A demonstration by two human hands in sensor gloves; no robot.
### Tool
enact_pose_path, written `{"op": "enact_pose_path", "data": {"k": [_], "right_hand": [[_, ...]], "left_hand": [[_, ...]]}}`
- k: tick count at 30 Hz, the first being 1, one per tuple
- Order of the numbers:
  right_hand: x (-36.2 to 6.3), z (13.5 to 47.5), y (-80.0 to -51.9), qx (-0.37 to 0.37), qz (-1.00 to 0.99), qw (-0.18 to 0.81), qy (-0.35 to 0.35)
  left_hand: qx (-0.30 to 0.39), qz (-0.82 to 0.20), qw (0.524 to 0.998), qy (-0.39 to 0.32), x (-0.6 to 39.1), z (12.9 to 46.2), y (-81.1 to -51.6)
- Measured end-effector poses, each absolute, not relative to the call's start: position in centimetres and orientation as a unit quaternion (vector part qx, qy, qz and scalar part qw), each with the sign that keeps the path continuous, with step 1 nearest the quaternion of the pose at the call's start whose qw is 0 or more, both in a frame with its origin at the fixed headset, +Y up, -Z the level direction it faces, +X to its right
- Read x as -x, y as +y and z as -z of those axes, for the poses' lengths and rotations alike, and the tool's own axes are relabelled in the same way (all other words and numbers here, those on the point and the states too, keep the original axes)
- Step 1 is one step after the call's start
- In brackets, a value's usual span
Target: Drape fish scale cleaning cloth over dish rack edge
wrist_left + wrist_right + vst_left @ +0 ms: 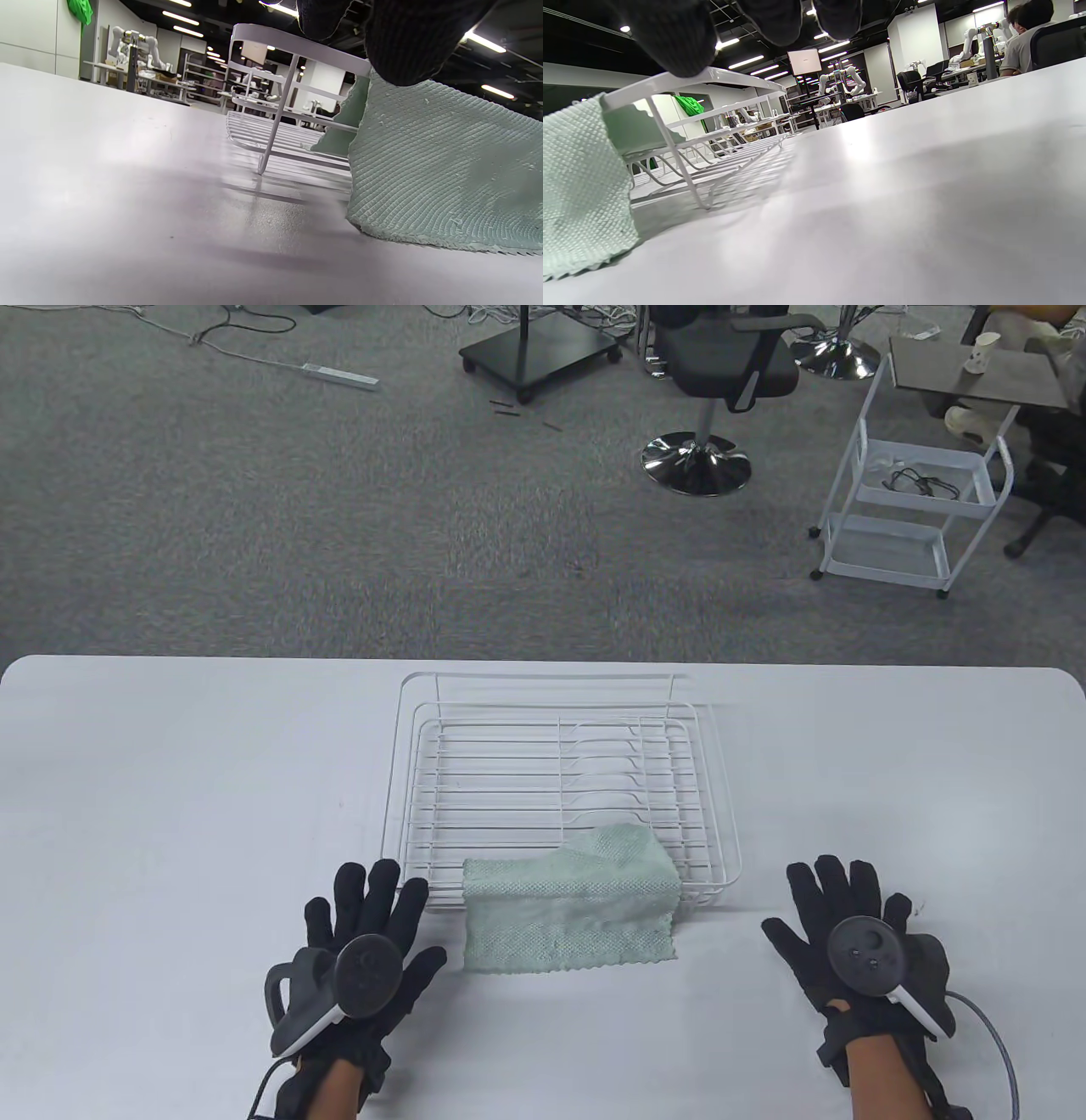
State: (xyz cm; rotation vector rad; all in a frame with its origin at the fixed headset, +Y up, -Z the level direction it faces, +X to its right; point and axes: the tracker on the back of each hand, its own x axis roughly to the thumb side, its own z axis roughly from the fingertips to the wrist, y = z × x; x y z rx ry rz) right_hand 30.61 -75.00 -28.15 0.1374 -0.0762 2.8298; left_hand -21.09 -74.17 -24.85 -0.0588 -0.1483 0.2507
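Observation:
A pale green fish scale cleaning cloth (pixel 570 912) hangs over the near edge of the white wire dish rack (pixel 441 780). Part of it lies inside the rack and part reaches the table in front. It also shows in the left wrist view (pixel 441 169) and the right wrist view (pixel 581 186). My left hand (pixel 365 933) rests flat on the table left of the cloth, fingers spread, holding nothing. My right hand (pixel 848 933) rests flat on the table to the right of the cloth, fingers spread, holding nothing. The rack shows in the left wrist view (pixel 297 46) and the right wrist view (pixel 721 80).
The white table (pixel 170 780) ends at a far edge just beyond the rack. Past it, on grey carpet, stand an office chair (pixel 721 381) and a white trolley (pixel 916 492). Cables run from both wrists toward the near edge.

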Motion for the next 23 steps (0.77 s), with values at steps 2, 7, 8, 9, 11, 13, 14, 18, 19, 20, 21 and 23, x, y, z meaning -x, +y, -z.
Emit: {"op": "enact_pose_path", "data": {"k": [2,7,8,9,11,13,14,18,19,20,21,23], "right_hand": [[-30.4,28.1,-75.0,-0.050,-0.988,0.145,-0.024],[-29.9,28.0,-74.8,-0.055,-0.989,0.133,-0.026],[-29.9,28.0,-74.9,-0.054,-0.989,0.135,-0.023],[-30.0,28.0,-75.0,-0.053,-0.989,0.134,-0.019],[-30.2,28.1,-75.2,-0.050,-0.990,0.134,-0.013],[-30.3,28.3,-75.4,-0.048,-0.989,0.142,-0.008],[-30.3,28.3,-75.5,-0.047,-0.989,0.143,-0.006],[-30.3,28.3,-75.5,-0.049,-0.988,0.145,-0.006],[-30.3,28.3,-75.5,-0.050,-0.988,0.146,-0.006],[-30.3,28.3,-75.6,-0.050,-0.988,0.147,-0.006],[-30.2,28.3,-75.6,-0.050,-0.988,0.146,-0.006],[-30.2,28.3,-75.6,-0.050,-0.988,0.144,-0.004]], "left_hand": [[0.031,-0.128,0.989,-0.072,21.3,24.8,-74.3],[0.020,-0.139,0.987,-0.073,21.7,24.6,-73.9],[0.018,-0.142,0.987,-0.073,21.7,24.5,-73.9],[0.016,-0.143,0.987,-0.072,21.8,24.5,-73.7],[0.010,-0.148,0.986,-0.070,22.0,24.3,-73.6],[0.002,-0.158,0.985,-0.066,22.4,24.1,-73.4],[0.002,-0.163,0.985,-0.062,22.6,24.0,-73.4],[0.003,-0.169,0.984,-0.056,23.3,23.9,-73.5],[0.006,-0.169,0.984,-0.055,23.3,23.9,-73.5],[0.009,-0.170,0.984,-0.053,23.4,23.9,-73.6],[0.010,-0.171,0.984,-0.052,23.4,24.0,-73.7],[0.014,-0.172,0.984,-0.051,23.4,24.1,-73.9]]}}
